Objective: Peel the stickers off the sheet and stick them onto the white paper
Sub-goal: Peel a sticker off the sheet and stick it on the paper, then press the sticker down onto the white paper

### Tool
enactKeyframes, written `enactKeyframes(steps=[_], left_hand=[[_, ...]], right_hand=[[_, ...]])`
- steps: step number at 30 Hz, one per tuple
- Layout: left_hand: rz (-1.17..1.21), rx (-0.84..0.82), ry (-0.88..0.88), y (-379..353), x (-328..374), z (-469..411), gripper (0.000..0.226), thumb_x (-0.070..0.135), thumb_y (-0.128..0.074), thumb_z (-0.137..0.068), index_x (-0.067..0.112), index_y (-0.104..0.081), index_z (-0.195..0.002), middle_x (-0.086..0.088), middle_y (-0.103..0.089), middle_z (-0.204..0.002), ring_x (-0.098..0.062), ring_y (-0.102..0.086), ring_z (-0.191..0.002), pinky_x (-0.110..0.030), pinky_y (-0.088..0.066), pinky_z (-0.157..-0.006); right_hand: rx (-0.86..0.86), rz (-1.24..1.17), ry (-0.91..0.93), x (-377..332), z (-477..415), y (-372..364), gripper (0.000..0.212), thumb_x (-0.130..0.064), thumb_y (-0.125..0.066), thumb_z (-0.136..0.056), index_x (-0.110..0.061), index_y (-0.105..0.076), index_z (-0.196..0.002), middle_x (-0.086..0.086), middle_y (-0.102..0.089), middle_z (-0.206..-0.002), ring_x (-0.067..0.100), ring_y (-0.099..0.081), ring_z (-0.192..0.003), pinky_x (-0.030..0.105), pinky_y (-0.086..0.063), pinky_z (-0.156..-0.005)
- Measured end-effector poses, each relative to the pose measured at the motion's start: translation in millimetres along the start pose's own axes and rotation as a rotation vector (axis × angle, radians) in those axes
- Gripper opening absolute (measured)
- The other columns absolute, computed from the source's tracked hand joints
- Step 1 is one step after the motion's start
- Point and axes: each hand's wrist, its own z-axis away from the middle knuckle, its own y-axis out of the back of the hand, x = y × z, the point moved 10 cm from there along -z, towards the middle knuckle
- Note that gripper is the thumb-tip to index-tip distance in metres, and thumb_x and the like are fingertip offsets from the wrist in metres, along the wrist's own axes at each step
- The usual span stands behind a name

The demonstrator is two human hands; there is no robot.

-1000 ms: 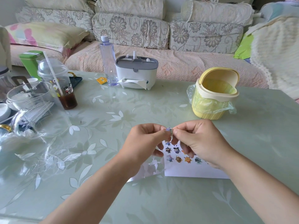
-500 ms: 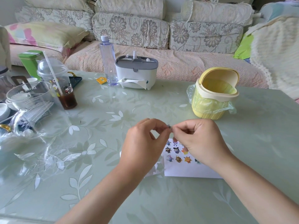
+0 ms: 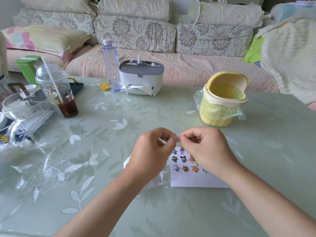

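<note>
Pale green glass covers the table (image 3: 171,212), leaf-patterned, with a floral sofa (image 3: 136,31) along its far side. Over the near middle you hold one small sticker (image 3: 177,136) between both hands. Your left hand (image 3: 150,154) pinches one side of it with thumb and forefinger, and your right hand (image 3: 206,149) pinches the other, so the fingertips nearly meet. The remaining fingers of both hands are curled in, and both hands are lifted off the surface.

Below your right hand lies the white paper (image 3: 196,181). Rows of small cartoon figures (image 3: 185,168) are on its upper part, and your right hand hides its far right corner. The sticker sheet (image 3: 156,181) lies right against the paper's left edge, mostly hidden by your left hand and wrist. Empty cut-out shapes show in the visible part.

Farther out, a yellow bin (image 3: 222,106) lined with a bag stands beyond your right hand. A tissue box (image 3: 141,79) and a clear bottle (image 3: 111,65) stand at the far edge. A domed cup (image 3: 58,89) of dark drink stands to the left.
</note>
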Motion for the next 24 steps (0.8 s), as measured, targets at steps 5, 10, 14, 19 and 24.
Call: enactKeyframes(steps=[5, 10, 14, 19, 24], left_hand=[[0.081, -0.096, 0.006, -14, 6, -3, 0.015, 0.035, -0.062, -0.095, 0.03, -0.063, -0.081, -0.021, -0.065, -0.078, -0.031, -0.058, -0.061, -0.052, -0.055, -0.062], [0.117, -0.129, -0.02, -24, 13, -10, 0.017, 0.031, -0.06, -0.095, 0.029, -0.06, -0.079, -0.011, -0.072, -0.088, -0.032, -0.068, -0.082, -0.047, -0.058, -0.065], [0.103, -0.08, -0.023, -22, 15, -22, 0.014, 0.022, -0.056, -0.095, 0.023, -0.058, -0.081, 0.001, -0.071, -0.079, -0.02, -0.064, -0.066, -0.038, -0.053, -0.057], [0.132, -0.044, 0.001, -26, 18, -37, 0.014, 0.027, -0.057, -0.096, 0.018, -0.058, -0.086, 0.007, -0.073, -0.072, -0.01, -0.058, -0.057, -0.026, -0.044, -0.052], [0.13, -0.036, 0.0, -38, 22, -44, 0.015, 0.026, -0.059, -0.098, 0.017, -0.06, -0.086, 0.007, -0.074, -0.073, -0.007, -0.058, -0.056, -0.021, -0.043, -0.049]], right_hand=[[-0.061, -0.2, -0.084, 7, -1, 5, 0.011, -0.023, -0.073, -0.091, -0.022, -0.077, -0.081, 0.01, -0.07, -0.07, 0.016, -0.055, -0.044, 0.027, -0.043, -0.041], [-0.009, -0.259, -0.088, 14, -2, 15, 0.015, -0.018, -0.069, -0.094, -0.019, -0.077, -0.082, -0.003, -0.072, -0.078, 0.017, -0.056, -0.051, 0.027, -0.044, -0.041], [0.119, -0.254, -0.122, 28, -9, 41, 0.013, -0.021, -0.069, -0.094, -0.021, -0.075, -0.083, -0.006, -0.07, -0.075, 0.016, -0.055, -0.047, 0.026, -0.04, -0.04], [0.466, 0.015, -0.014, 25, -46, 120, 0.01, -0.027, -0.074, -0.088, -0.025, -0.078, -0.079, -0.01, -0.074, -0.072, 0.01, -0.059, -0.046, 0.024, -0.051, -0.054], [0.578, 0.4, -0.026, 28, -108, 165, 0.009, -0.033, -0.073, -0.085, -0.027, -0.079, -0.089, -0.01, -0.077, -0.087, 0.016, -0.071, -0.087, 0.032, -0.056, -0.078]])
